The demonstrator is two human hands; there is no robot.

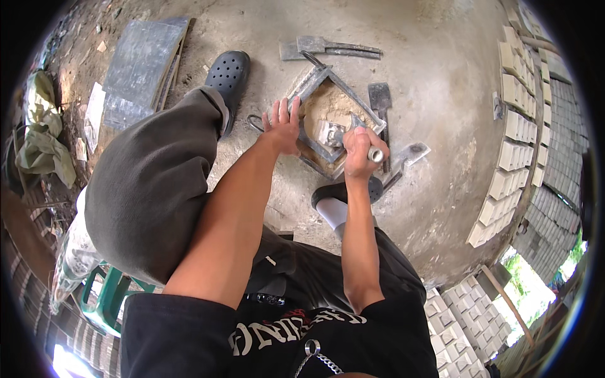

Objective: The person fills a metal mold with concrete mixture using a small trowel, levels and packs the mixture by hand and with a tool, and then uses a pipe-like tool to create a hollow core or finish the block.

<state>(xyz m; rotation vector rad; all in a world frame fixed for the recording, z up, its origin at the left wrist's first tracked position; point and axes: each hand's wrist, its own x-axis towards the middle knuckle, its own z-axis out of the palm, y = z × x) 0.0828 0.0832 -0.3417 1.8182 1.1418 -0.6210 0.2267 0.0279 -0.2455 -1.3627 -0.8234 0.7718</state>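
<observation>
A square grey metal mould frame (pixel 355 96) lies on the ground in front of me, with loops at its corners. Pale sandy powder (pixel 335 104) fills part of it. Among the powder sits a small light-coloured metal piece (pixel 331 133). My left hand (pixel 282 128) rests at the frame's left side, fingers spread, holding nothing. Over the right side of the frame, my right hand (pixel 360 148) is wrapped round a tool with a round, pipe-like handle (pixel 375 155). The tool's working end is partly hidden by my fist, so its exact kind is unclear.
Flat metal bars (pixel 331 48) lie beyond the frame; a flat-bladed tool (pixel 379 97) lies to its right. Grey sheets (pixel 145 60) are stacked at far left. Rows of pale moulded tiles (pixel 515 148) line the right side. A green stool (pixel 104 299) stands at lower left.
</observation>
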